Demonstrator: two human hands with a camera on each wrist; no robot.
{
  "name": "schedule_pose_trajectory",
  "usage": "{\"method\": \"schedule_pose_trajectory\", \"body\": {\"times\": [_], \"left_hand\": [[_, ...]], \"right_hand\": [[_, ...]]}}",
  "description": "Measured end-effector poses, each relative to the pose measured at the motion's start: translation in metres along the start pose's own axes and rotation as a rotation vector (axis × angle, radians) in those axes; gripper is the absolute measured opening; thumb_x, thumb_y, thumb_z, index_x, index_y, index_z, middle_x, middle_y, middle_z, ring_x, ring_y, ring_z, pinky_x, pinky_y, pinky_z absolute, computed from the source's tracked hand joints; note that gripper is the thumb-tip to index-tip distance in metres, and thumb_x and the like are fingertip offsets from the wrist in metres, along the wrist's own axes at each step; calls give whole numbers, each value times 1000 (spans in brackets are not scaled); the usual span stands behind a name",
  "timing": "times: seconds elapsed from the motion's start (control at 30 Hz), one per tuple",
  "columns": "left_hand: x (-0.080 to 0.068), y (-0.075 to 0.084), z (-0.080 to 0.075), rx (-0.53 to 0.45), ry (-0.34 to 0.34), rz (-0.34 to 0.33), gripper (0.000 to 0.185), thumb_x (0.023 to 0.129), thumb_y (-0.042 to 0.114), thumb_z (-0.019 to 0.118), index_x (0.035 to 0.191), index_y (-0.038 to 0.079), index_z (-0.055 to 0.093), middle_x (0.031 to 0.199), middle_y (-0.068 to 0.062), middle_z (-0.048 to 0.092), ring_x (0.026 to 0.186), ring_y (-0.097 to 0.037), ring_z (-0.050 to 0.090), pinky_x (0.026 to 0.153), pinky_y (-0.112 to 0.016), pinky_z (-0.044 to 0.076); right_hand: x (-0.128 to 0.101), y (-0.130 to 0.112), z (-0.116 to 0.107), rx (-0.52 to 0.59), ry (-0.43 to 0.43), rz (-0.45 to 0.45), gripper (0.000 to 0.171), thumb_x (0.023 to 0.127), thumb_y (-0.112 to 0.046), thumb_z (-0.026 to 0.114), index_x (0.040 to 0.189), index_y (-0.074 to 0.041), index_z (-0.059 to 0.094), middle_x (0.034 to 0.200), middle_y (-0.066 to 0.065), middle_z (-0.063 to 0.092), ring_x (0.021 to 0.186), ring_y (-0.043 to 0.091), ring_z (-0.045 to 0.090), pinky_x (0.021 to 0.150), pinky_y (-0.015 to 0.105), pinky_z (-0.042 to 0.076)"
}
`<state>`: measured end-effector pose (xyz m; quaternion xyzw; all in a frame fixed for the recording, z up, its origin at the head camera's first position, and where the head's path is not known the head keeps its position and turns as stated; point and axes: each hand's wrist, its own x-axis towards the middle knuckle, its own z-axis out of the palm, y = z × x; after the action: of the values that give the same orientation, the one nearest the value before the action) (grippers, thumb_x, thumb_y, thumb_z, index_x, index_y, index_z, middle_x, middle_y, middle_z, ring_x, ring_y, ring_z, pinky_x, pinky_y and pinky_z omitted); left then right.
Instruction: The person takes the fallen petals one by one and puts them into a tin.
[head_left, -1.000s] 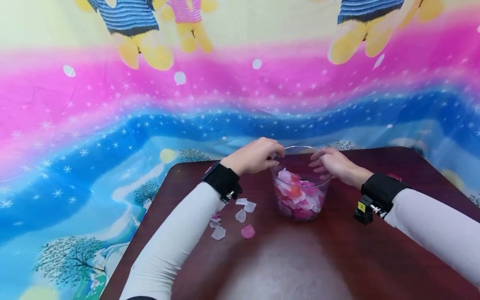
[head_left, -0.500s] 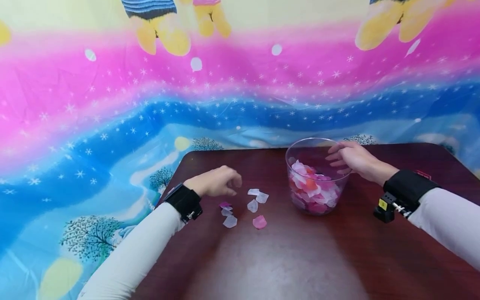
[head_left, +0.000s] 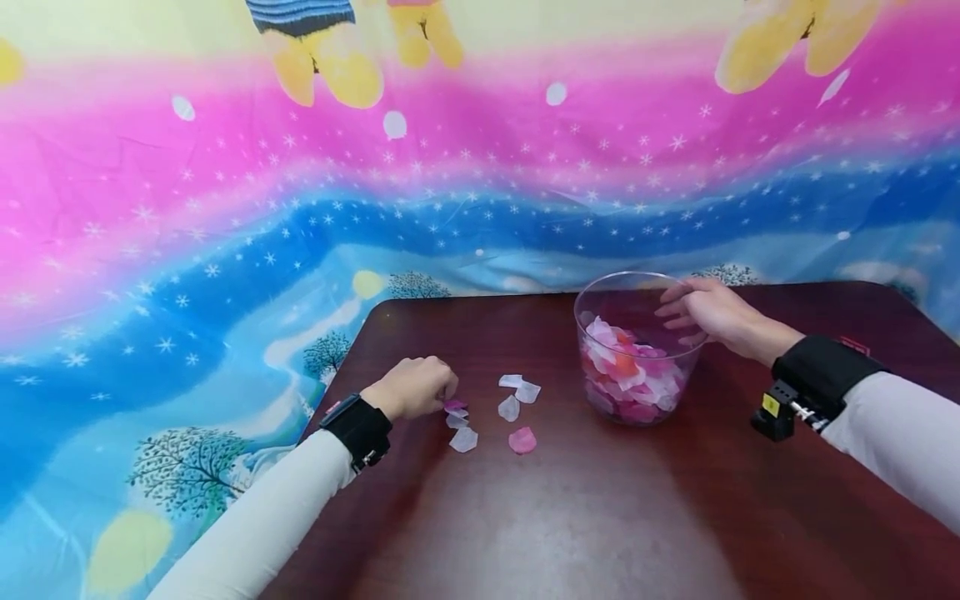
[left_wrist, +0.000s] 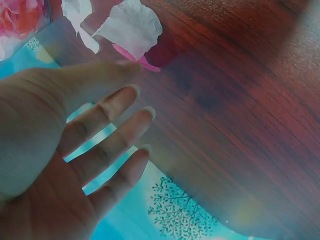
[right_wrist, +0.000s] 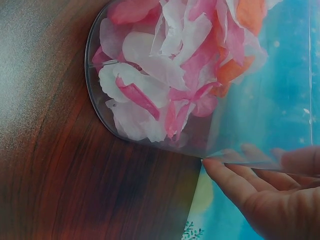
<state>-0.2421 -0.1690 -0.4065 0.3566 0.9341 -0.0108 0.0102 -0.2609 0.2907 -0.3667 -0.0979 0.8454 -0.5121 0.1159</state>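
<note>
In the head view my left hand [head_left: 412, 387] is low over the table, fingertips at a magenta petal [head_left: 454, 406]. The left wrist view has its thumb overlapping that petal's edge, the other fingers loosely extended and apart from the thumb. White petals [head_left: 463, 440] lie beside it. My right hand [head_left: 731, 317] rests against the far right side of a clear plastic tub [head_left: 588, 367], fingers fairly straight along the wall. Pink, white and orange petals [right_wrist: 150, 65] fill the tub's lower part. Whether the right thumb is inside or outside the wall is unclear.
Between the left hand and the tub lie several white petals [head_left: 509, 408] and one pink petal [head_left: 522, 441]. The dark red wooden table [head_left: 585, 517] ends at a patterned cloth backdrop [head_left: 480, 192]. A small red object [head_left: 855, 343] is partly hidden behind the right wrist.
My left hand has left the tub's rim, moved left and come down to the loose petals. My right hand stays at the tub. The head view has shifted slightly.
</note>
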Motion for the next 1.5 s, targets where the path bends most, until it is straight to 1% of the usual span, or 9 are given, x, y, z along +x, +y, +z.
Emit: {"method": "schedule_pose_trajectory", "body": {"times": [0.1,0.33,0.5,0.67,0.77,0.97,1.13,1.33,1.5], "left_hand": [[2,0,2,-5,25,7,33,86,-5,68,62,16,58,61,11,32,60,-8,36,51,-25,29],[6,7,-4,-56,-52,-53,12,89,19,81,81,18,73,73,11,58,71,-9,55,63,-29,48],[8,10,0,-80,-114,-60,13,89,21,81,80,17,73,70,9,57,68,-10,53,61,-29,46],[9,6,3,-81,-70,-17,19,91,8,77,72,12,72,65,10,52,63,-9,49,58,-26,42],[10,4,-4,-72,-32,0,15,91,6,75,77,12,74,70,11,55,67,-9,51,61,-28,45],[16,2,-35,-41,30,9,7,92,11,76,88,17,75,87,8,67,80,-10,60,70,-32,53],[29,9,-76,-54,113,56,13,93,8,73,85,18,72,88,6,66,77,-11,57,66,-30,51],[56,38,-124,-89,211,188,12,94,7,72,86,16,71,84,6,65,77,-12,57,69,-28,49],[86,72,-141,-99,260,296,5,96,10,72,94,14,75,93,5,70,88,-11,63,80,-26,51]], "right_hand": [[1,2,1,-7,-1,2,53,98,-1,24,149,12,31,150,37,41,136,54,44,98,55,52],[0,0,3,-9,3,-2,51,99,-3,26,148,12,33,149,37,42,135,54,45,97,55,53],[-1,-1,1,0,4,2,51,100,-3,25,148,11,32,150,37,41,136,53,44,97,56,53],[-1,1,0,-5,6,2,50,101,-4,24,148,12,32,150,37,41,136,53,44,97,55,53],[-1,2,-1,-12,6,3,50,102,-5,24,149,12,31,150,37,41,136,53,44,97,54,53],[-1,2,0,-17,11,2,51,101,-3,24,149,12,31,150,37,41,136,53,45,97,55,53],[-1,2,1,-13,9,2,53,98,-2,25,149,12,31,150,37,41,136,53,44,98,56,52],[-1,2,2,-10,19,5,54,96,-1,26,148,11,33,149,36,43,136,53,45,96,55,54],[-2,2,2,-6,32,0,54,95,-1,26,147,11,34,148,36,44,135,53,46,96,55,54]]}}
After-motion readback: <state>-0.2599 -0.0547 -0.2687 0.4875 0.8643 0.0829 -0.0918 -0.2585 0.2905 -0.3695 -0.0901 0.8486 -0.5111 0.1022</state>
